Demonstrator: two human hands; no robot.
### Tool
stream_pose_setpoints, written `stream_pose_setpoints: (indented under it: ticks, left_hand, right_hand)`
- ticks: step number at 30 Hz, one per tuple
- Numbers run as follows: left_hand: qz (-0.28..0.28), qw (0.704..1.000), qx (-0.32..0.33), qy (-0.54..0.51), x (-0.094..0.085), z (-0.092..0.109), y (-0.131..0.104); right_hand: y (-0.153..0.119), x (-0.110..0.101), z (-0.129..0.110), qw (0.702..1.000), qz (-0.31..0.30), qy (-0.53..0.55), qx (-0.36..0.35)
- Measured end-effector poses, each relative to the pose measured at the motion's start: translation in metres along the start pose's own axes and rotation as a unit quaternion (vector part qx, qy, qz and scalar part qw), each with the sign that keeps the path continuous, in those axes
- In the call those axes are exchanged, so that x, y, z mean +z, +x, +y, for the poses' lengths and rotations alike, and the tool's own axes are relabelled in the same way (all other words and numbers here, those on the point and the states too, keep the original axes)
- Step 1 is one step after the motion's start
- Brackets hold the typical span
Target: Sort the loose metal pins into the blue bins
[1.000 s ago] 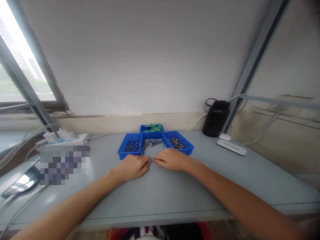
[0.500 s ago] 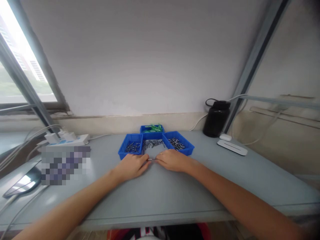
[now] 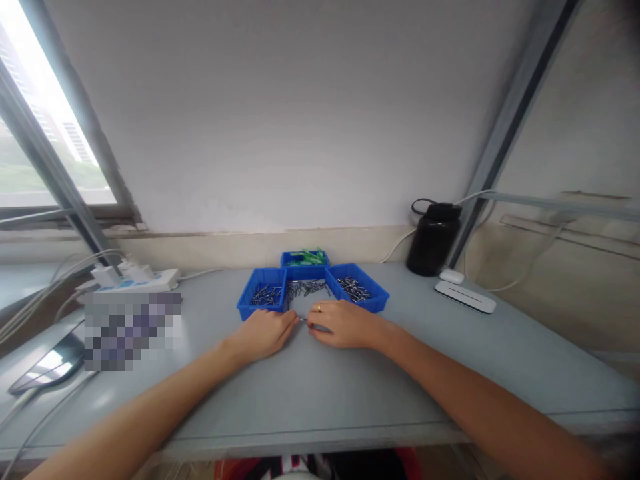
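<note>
From the head view, both forearms reach forward across the grey surface point(image 3: 320, 393), and the two hands meet just in front of a cluster of blue bins. The left hand point(image 3: 265, 331) lies knuckles-up, fingers curled and drawn together toward its thumb. The right hand point(image 3: 343, 323), with a ring on one finger, mirrors it, fingers bunched and pointing left. Between their fingertips sits a small metal pin point(image 3: 302, 320): thin, silvery, too small to read in detail. It looks pinched from both ends, its long axis running left to right, from one hand to the other, low over the surface. Neither hand is nearer; the pin lies right at the tips of both.

Just beyond the hands a loose heap of metal pins point(image 3: 305, 288) lies on the surface between the bins. The left blue bin point(image 3: 263, 299) holds dark metal pieces, the right blue bin point(image 3: 356, 289) holds more, and the rear blue bin point(image 3: 304, 259) holds green parts. Further right stand a black bottle point(image 3: 433, 238) and a flat white device point(image 3: 465, 296); on the left, a white power strip point(image 3: 133, 278) with plugs and cables.
</note>
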State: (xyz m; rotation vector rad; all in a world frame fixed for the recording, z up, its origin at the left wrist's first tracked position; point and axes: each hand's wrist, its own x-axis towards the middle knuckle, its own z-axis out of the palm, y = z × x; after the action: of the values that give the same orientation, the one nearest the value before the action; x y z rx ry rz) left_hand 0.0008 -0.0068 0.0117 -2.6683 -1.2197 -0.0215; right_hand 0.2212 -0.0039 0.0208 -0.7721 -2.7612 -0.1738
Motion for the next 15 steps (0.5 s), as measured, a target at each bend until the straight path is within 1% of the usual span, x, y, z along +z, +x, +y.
stream_pose_setpoints:
  ticks: [5, 7, 8, 10, 11, 13, 15]
  left_hand:
    - [0.0, 1.0, -0.015, -0.015, -0.002, 0.001, 0.0]
    - [0.001, 1.0, -0.019, -0.023, -0.003, 0.002, 0.0]
    - [0.001, 0.999, -0.019, -0.026, -0.003, 0.002, 0.0]
    - [0.0, 0.999, -0.015, -0.03, -0.004, 0.002, 0.0]
    - [-0.001, 0.999, -0.012, -0.03, -0.004, 0.003, 0.0]
    - [-0.003, 1.0, -0.006, -0.025, -0.004, 0.003, -0.001]
    - [-0.004, 1.0, 0.002, -0.021, -0.003, 0.002, -0.001]
  right_hand:
    - [0.002, 0.0, 0.001, 0.998, 0.001, -0.067, -0.022]
    - [0.002, -0.002, 0.004, 0.995, 0.007, -0.097, -0.013]
    - [0.002, -0.004, 0.006, 0.993, 0.01, -0.114, 0.006]
    - [0.001, -0.007, 0.012, 0.986, 0.018, -0.15, 0.073]
    - [0.0, -0.008, 0.016, 0.979, 0.025, -0.166, 0.119]
    - [-0.004, -0.011, 0.024, 0.957, 0.029, -0.187, 0.22]
    - [-0.007, -0.011, 0.03, 0.934, 0.02, -0.182, 0.309]
